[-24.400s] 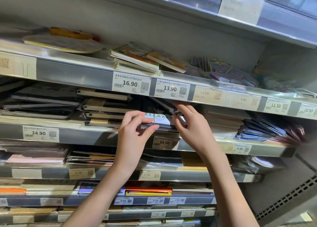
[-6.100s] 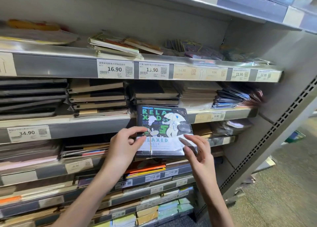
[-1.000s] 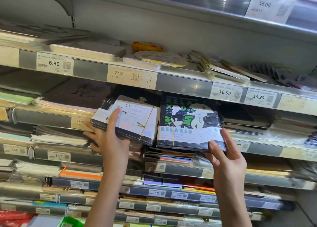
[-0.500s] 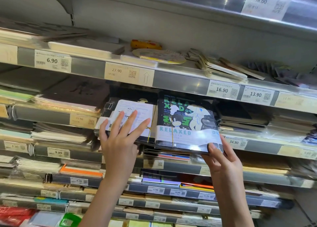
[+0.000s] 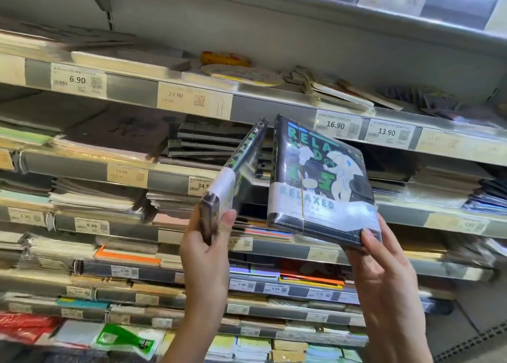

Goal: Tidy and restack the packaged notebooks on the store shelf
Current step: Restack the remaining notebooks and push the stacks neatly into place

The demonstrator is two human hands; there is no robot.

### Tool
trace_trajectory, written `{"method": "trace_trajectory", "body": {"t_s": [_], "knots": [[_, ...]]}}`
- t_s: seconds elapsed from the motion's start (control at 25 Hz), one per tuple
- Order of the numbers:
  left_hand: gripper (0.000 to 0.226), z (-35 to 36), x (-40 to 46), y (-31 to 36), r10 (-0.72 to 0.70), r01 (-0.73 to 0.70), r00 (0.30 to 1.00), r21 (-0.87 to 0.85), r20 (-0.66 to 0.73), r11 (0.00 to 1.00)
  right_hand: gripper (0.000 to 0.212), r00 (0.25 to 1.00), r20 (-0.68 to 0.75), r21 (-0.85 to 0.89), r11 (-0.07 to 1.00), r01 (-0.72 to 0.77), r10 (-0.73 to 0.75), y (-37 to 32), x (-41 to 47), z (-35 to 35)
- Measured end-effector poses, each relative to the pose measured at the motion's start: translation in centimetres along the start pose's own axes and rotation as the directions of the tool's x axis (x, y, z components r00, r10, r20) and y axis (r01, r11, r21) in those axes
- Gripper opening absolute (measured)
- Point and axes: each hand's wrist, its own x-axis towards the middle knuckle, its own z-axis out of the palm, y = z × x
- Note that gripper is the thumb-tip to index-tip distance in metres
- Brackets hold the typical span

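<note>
Two shrink-wrapped black notebooks with green "RELAXED" lettering are held up in front of the shelves. My left hand [image 5: 206,246] grips the lower end of the left notebook [image 5: 238,168], which is turned edge-on and tilted right, showing its spine. My right hand [image 5: 384,264] holds the bottom right corner of the right notebook [image 5: 321,179], its cover facing me, with the thumb on the front. Both notebooks are off the shelf. Behind them, a stack of dark notebooks [image 5: 205,143] lies on the shelf with the 34.90 label [image 5: 201,185].
Several metal shelves hold flat stacks of wrapped notebooks. Price labels run along the edges, such as 16.90 [image 5: 336,124] and 27.90 [image 5: 175,95]. A round yellow-edged item [image 5: 241,74] lies on the upper shelf. Coloured pads fill the bottom shelf [image 5: 274,346].
My left hand has gone from pressing flat on the left notebook to gripping it, and has turned it edge-on off the shelf. The right notebook has risen and tilted in my right hand.
</note>
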Motion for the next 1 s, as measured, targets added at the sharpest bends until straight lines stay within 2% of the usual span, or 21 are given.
{"method": "trace_trajectory", "body": {"t_s": [0.08, 0.2, 0.28, 0.44, 0.6, 0.72, 0.8, 0.88, 1.0], "knots": [[0.025, 0.5, -0.8, 0.2, -0.206, 0.214, 0.977, -0.185, 0.060, 0.959, 0.061, 1.000, -0.002, 0.009, 1.000, -0.005, 0.005, 0.2, -0.3, 0.2], [0.038, 1.0, -2.3, -0.1, -0.404, 0.490, 0.872, -0.471, 0.278, 0.734, 0.061, 1.000, -0.003, -0.017, 1.000, 0.007, -0.007, 1.6, -1.1, 0.7], [0.048, 1.1, -3.3, -0.7, -0.457, 0.578, 0.816, -0.532, 0.355, 0.619, 0.055, 0.999, -0.034, -0.076, 0.997, 0.028, -0.030, 2.8, -1.7, 1.0], [0.064, 1.0, -4.1, -2.1, -0.447, 0.630, 0.776, -0.576, 0.444, 0.521, 0.042, 0.987, -0.053, -0.264, 0.956, 0.130, -0.149, 3.8, -2.3, 1.3], [0.055, 1.6, -4.4, -3.3, -0.478, 0.595, 0.796, -0.620, 0.370, 0.511, 0.040, 0.985, 0.002, -0.459, 0.875, 0.153, -0.171, 4.2, -2.2, 1.0], [0.085, 1.8, -3.9, -3.6, -0.480, 0.563, 0.816, -0.632, 0.322, 0.532, 0.040, 0.998, 0.020, -0.431, 0.900, 0.066, -0.063, 4.7, -2.0, 0.8], [0.092, 1.8, -3.6, -3.5, -0.462, 0.542, 0.833, -0.622, 0.306, 0.565, 0.042, 0.999, 0.017, -0.391, 0.920, -0.024, 0.034, 4.8, -1.8, 1.0], [0.094, 1.7, -3.2, -3.3, -0.396, 0.518, 0.855, -0.579, 0.334, 0.630, 0.044, 0.995, 0.028, -0.376, 0.924, -0.074, 0.091, 4.8, -1.6, 1.0], [0.087, 0.4, -1.4, -3.1, -0.353, 0.490, 0.860, -0.401, 0.369, 0.774, 0.049, 0.991, 0.057, -0.331, 0.939, -0.091, 0.117, 4.5, -0.8, 1.0]]}}
